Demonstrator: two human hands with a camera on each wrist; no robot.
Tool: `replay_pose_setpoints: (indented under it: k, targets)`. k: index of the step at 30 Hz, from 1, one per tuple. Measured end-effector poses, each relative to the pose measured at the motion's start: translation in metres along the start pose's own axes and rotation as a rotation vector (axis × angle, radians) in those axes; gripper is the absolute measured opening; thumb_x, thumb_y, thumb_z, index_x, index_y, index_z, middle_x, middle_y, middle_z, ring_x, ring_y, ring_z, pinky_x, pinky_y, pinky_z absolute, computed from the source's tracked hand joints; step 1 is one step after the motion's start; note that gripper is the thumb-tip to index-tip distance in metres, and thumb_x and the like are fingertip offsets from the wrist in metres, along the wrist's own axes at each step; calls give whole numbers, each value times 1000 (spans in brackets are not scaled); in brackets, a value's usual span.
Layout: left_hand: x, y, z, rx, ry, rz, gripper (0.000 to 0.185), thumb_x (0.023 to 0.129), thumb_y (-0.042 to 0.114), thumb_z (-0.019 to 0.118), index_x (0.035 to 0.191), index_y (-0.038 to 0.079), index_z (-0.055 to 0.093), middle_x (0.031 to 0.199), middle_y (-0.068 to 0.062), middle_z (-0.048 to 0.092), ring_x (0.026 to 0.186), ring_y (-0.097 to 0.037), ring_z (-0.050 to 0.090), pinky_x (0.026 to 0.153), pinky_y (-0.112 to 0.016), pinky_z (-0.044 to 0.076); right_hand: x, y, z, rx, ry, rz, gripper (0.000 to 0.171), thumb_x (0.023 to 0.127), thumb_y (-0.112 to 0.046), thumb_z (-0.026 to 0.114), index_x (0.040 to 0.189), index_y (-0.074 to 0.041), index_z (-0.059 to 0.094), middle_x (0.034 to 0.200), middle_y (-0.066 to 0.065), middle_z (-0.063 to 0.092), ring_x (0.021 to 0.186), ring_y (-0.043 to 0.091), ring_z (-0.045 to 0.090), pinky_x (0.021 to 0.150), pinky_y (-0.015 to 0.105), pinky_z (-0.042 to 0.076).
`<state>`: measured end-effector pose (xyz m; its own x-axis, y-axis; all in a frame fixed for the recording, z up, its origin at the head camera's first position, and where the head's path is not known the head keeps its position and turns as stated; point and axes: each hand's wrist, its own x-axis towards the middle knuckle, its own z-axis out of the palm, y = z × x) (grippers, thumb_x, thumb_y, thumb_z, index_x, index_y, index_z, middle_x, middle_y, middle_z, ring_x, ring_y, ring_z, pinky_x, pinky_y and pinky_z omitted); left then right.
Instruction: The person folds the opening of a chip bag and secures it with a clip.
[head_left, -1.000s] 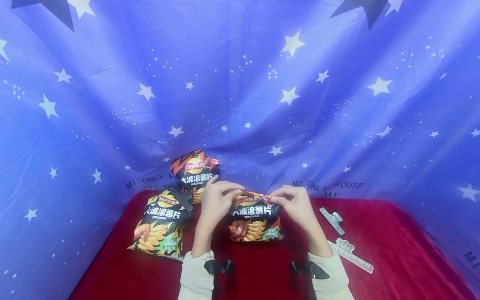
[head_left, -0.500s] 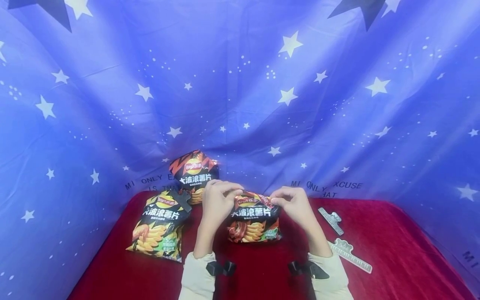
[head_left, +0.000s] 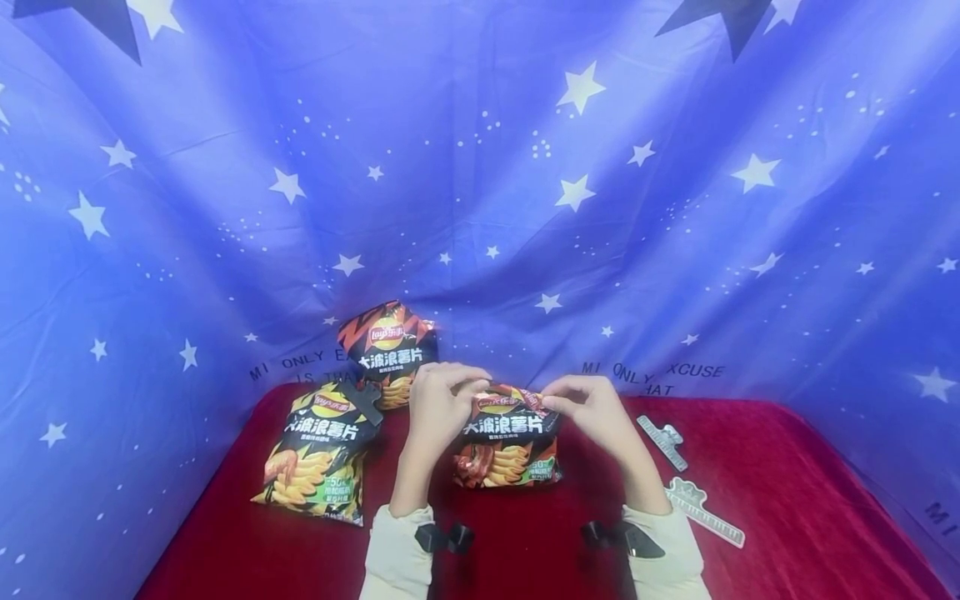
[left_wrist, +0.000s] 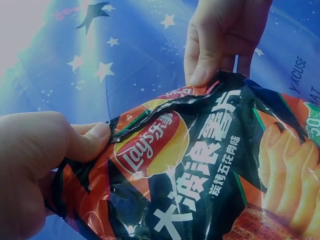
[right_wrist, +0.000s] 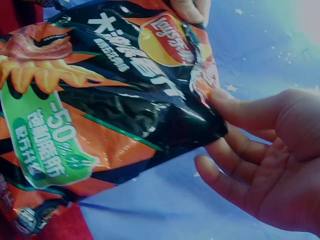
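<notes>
Both hands are at the top edge of a black and orange chip bag point(head_left: 506, 437), which stands in the middle of the red-covered table. My left hand point(head_left: 441, 410) pinches the top left corner, its thumb point(left_wrist: 100, 132) on the printed front. At the other corner my right hand point(head_left: 596, 412) pinches the edge between thumb and index finger, the other fingers behind the bag. The top of the bag looks folded over in the left wrist view, a strip of the red and yellow logo showing above the crease point(left_wrist: 150, 117).
At the left lies a second chip bag point(head_left: 315, 454) with a dark clip point(head_left: 363, 402) on its top corner. Behind it a third chip bag point(head_left: 390, 350) leans near the blue star curtain point(head_left: 480, 208). Two pale ruler clips point(head_left: 662, 442) lie to the right on the red cloth point(head_left: 795, 483).
Both hands keep their pinch on the bag's top edge and shift only slightly. The other bags and the clips stay where they were.
</notes>
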<state>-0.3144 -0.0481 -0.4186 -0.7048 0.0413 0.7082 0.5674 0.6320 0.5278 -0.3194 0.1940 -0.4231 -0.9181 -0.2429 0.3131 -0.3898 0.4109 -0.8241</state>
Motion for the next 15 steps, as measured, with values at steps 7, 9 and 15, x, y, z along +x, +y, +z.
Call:
replay_pose_setpoints:
  k: [7,9,15]
  targets:
    - [0,1,-1,-4,-11,-3,8,82,19,82,90,17,83,81,2,79,71,-15,68,92,-39,49,-6,2,-22,6,-15,4,28,93,-15,75,116,0,72,107,18,76,85,7,72,79,26,59]
    - [0,1,-1,-7,-12,3,8,81,18,82,89,17,83,80,2,78,69,-15,67,91,-39,50,-8,4,-31,0,18,15,29,94,-15,73,119,1,71,107,21,75,84,7,72,77,24,59]
    - [0,1,-1,-19,-6,15,8,81,16,83,89,17,83,78,2,78,66,-15,64,90,-39,50,-17,13,-58,-1,130,52,28,96,-13,70,120,3,70,90,-11,76,81,6,71,73,22,58]
